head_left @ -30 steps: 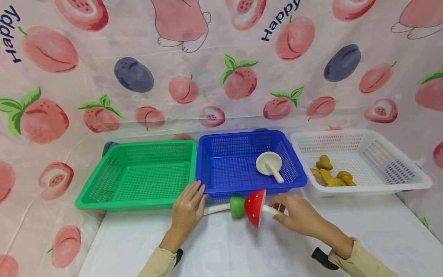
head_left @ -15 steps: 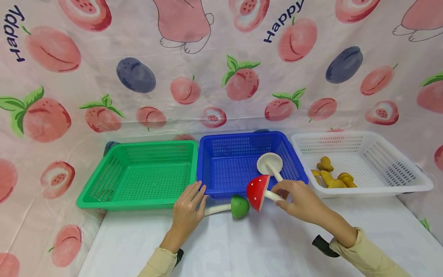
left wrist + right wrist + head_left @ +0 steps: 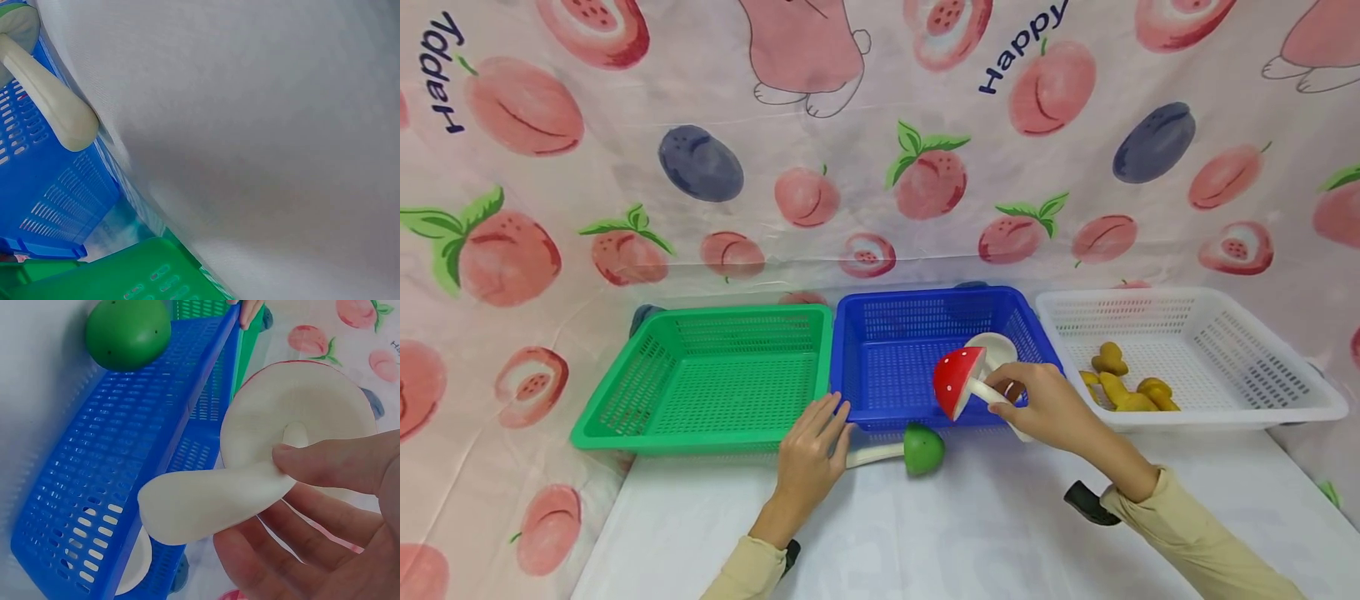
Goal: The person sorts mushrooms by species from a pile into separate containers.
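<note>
My right hand (image 3: 1037, 398) pinches the white stem of a red toy mushroom (image 3: 955, 382) with white dots, raised over the front rim of the blue basket (image 3: 887, 417). In the right wrist view the thumb presses on the stem, and the pale underside of the cap (image 3: 262, 419) faces the camera. Inside the blue basket lies another toy mushroom (image 3: 996, 346), partly hidden by the red one. My left hand (image 3: 808, 450) has its fingers extended, touching the basket rims where green and blue meet. Beside it, a green-capped toy mushroom (image 3: 922, 450) lies in front of the blue basket.
To the left stands a green basket (image 3: 700, 442). A white basket (image 3: 1225, 417) on the right holds several yellow-brown pieces (image 3: 1123, 392). All three baskets stand in a row on a white-covered table (image 3: 925, 533), against a fruit-print cloth (image 3: 865, 167).
My right hand has lifted the red mushroom from beside the green one, up and away, to above the blue basket's front rim. My left hand has stayed in place.
</note>
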The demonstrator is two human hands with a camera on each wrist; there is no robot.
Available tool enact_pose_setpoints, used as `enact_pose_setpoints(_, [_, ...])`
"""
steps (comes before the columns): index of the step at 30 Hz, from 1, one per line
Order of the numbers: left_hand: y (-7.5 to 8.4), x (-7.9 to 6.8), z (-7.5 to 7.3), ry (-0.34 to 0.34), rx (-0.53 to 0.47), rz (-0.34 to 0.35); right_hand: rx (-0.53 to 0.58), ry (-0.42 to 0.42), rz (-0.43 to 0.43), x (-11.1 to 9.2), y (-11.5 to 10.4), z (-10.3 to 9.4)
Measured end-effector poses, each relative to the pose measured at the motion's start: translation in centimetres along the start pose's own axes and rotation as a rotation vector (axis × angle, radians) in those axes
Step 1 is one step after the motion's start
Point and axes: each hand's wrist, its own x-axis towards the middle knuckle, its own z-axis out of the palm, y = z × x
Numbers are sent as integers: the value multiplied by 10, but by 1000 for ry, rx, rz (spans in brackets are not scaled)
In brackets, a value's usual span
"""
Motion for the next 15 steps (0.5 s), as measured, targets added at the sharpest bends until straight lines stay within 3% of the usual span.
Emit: enact_pose_setpoints(15, [0, -1, 0, -1, 12, 9, 46, 24, 18, 28, 6, 5])
